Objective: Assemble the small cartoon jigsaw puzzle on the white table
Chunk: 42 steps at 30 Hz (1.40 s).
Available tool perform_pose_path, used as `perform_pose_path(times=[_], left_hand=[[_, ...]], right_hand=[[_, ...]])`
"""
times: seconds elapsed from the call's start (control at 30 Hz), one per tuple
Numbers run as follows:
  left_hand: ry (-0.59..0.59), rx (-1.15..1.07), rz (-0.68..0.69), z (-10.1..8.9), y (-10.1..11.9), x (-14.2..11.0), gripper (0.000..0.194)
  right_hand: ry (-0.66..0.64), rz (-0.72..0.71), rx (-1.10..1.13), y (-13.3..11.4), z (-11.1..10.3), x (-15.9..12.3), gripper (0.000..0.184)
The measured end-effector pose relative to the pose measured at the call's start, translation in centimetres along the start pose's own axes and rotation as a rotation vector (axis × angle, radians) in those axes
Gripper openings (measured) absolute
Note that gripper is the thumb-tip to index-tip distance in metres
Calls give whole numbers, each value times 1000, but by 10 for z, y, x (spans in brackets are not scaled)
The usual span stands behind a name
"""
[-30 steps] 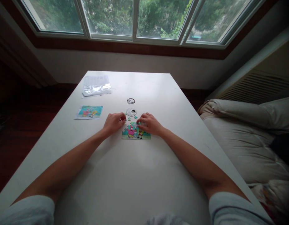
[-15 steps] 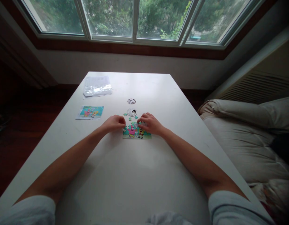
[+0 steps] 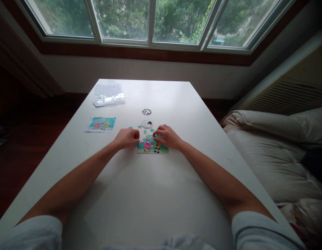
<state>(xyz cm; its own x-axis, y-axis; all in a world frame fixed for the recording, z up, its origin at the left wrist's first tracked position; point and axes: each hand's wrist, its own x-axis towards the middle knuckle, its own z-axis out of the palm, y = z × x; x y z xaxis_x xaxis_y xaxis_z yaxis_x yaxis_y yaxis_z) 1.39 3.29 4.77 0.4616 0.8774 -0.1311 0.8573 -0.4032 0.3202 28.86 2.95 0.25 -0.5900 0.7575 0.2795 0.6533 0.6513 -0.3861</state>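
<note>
A partly assembled jigsaw puzzle [image 3: 147, 147] with cartoon figures lies flat on the white table. My left hand [image 3: 127, 138] is closed in a pinch at the puzzle's upper left edge, on a small puzzle piece [image 3: 139, 142] that the fingertips mostly cover. From the other side my right hand [image 3: 168, 136] rests its fingertips on the upper right of the puzzle, thumb and fingers apart. Several loose puzzle pieces [image 3: 145, 131] are scattered just beyond the puzzle, one of them partly behind my left hand.
To the left lies a picture sheet [image 3: 101, 124] with the same cartoon scene. Behind it is a clear plastic bag [image 3: 109, 95] with paper. Two round inserts [image 3: 147, 124] are set in the table [image 3: 150, 194]. A padded couch [image 3: 270, 156] stands at the right.
My left hand has moved slightly down toward the puzzle's left edge with its pinched piece, uncovering loose pieces beyond it. My right hand has stayed nearly still on the puzzle.
</note>
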Motion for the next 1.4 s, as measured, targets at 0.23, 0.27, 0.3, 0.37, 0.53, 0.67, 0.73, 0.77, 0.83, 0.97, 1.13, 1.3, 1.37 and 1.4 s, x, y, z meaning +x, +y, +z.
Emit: perform_pose_path(times=[0.23, 0.27, 0.3, 0.37, 0.53, 0.67, 0.73, 0.77, 0.83, 0.97, 1.13, 1.3, 1.37, 1.4], left_hand=[[2, 57, 11, -2, 5, -5, 12], [5, 61, 13, -2, 6, -5, 12], [9, 64, 13, -2, 6, -5, 12], [10, 65, 13, -2, 6, -6, 12], [-34, 74, 10, -2, 8, -5, 15], [-65, 71, 28, 0, 6, -4, 18], [-67, 65, 43, 1, 4, -4, 19], [-68, 60, 48, 1, 4, -4, 19], [-74, 50, 50, 1, 4, -4, 19], [-77, 53, 66, 1, 7, -6, 18], [-28, 157, 123, 6, 13, -9, 16], [8, 244, 184, 7, 18, -11, 17], [8, 266, 214, 5, 19, -12, 18], [6, 276, 226, 3, 20, -13, 18]], right_hand=[[8, -1, 6, -1, 1, 0, 23], [8, 0, 5, 0, 1, 0, 23], [7, -1, 5, 0, 1, 0, 23], [7, -5, 6, 0, 1, 0, 23], [6, -7, 11, 0, 1, -1, 24], [10, -5, 12, -1, 0, 0, 24], [7, -2, 8, -1, 0, 0, 24], [7, 1, 6, -1, 0, 0, 23], [4, 4, 4, -1, 1, 0, 23], [7, 5, 7, -1, 1, -1, 23], [7, 6, 8, -1, 2, 1, 23], [22, 1, 17, 0, 1, 2, 22], [49, 12, 18, 5, 1, 1, 19], [69, 23, 16, 8, 1, 1, 18]])
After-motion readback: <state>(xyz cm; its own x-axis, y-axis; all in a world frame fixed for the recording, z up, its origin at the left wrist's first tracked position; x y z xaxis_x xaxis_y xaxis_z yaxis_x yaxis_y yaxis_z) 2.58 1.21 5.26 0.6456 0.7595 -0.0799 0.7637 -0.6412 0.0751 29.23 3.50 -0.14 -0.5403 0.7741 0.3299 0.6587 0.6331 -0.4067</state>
